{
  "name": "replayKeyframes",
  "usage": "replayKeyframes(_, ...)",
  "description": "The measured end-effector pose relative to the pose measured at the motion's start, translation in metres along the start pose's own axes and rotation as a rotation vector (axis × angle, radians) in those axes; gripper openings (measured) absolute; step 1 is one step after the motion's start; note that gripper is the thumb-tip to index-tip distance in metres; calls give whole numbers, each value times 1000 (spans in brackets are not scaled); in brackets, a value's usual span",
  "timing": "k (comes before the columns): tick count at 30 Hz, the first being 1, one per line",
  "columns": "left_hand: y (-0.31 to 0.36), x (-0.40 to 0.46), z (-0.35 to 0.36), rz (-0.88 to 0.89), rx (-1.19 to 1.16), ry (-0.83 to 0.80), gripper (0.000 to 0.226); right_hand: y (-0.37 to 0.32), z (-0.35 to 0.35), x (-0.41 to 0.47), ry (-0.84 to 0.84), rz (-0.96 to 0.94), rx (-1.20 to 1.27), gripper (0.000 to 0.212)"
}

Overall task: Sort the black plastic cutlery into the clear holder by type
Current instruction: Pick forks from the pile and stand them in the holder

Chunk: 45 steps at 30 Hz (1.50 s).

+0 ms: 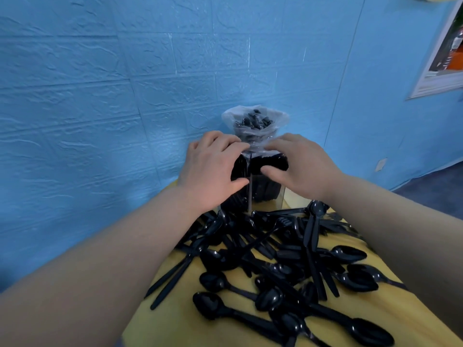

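Left hand: our left hand grips the left side of the clear holder, thumb low on its front face, fingers curled over the top edge.
Right hand: our right hand clasps the holder's right side, thumb pressed on the front face and fingers bent over the top by the plastic bag.
Clear holder: it stands upright at the far edge of the table, close to the blue wall; we see a vertical divider down its front, with dark cutlery packed on both sides, long axes upright. Which type sits in which compartment we cannot tell.
Plastic bag: it rises just behind the holder's top, mouth open upward, with black handle ends showing inside.
Loose cutlery: the pile of black spoons, forks and knives covers the yellow table from the holder's base to the near edge, crossing at all angles.
Spoons: a near spoon lies with its bowl toward the near right corner; another spoon points its bowl toward the right edge.
Knife: one knife lies along the near-far direction, near the right edge.
Poster: a poster hangs on the right wall.
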<state>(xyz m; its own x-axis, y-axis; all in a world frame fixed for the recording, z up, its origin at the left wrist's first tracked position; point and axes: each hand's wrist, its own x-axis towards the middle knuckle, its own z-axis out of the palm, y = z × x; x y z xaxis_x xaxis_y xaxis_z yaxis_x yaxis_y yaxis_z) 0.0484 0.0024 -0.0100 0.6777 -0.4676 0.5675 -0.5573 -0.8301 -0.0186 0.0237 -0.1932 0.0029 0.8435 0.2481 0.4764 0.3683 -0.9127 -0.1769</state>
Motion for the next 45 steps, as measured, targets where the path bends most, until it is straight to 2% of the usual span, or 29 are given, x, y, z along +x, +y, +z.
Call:
replayKeyframes(4,-2,-48,-14,-103,-84,-13,56,-22,-1,-39,79,46,62,31)
replayKeyframes(9,-11,-139,-8,-372,-163,-136,38,-50,15,-85,-113,77,90,19)
replayKeyframes(12,-4,-178,0,-444,-213,-255,43,-64,31,-104,-233,111,120,25)
replayKeyframes(15,7,-188,1,-426,-248,-317,62,-73,47,-116,-329,105,12,38)
replayKeyframes(20,23,-178,3,-383,-264,-340,56,-72,44,-127,-335,56,16,31)
replayKeyframes(23,29,-178,6,-372,-252,-341,57,-59,33,-129,-231,146,107,25)
replayKeyframes(25,29,-178,6,-360,-228,-358,59,-44,30,-125,-171,214,28,27)
replayKeyframes(27,30,-178,5,-335,-201,-378,65,-33,33,-120,-181,244,-85,35)
replayKeyframes(32,31,-179,5,-317,-122,-385,62,-30,48,-106,-247,155,-235,46)
replayKeyframes(38,31,-179,6,-331,-118,-364,63,-31,57,-98,-280,128,-245,26)
replayKeyframes(42,30,-179,7,-313,-131,-365,69,-31,55,-103,-228,66,-214,21)
replayKeyframes(45,30,-179,8,-303,-159,-351,72,-30,52,-105,-117,25,-144,16)
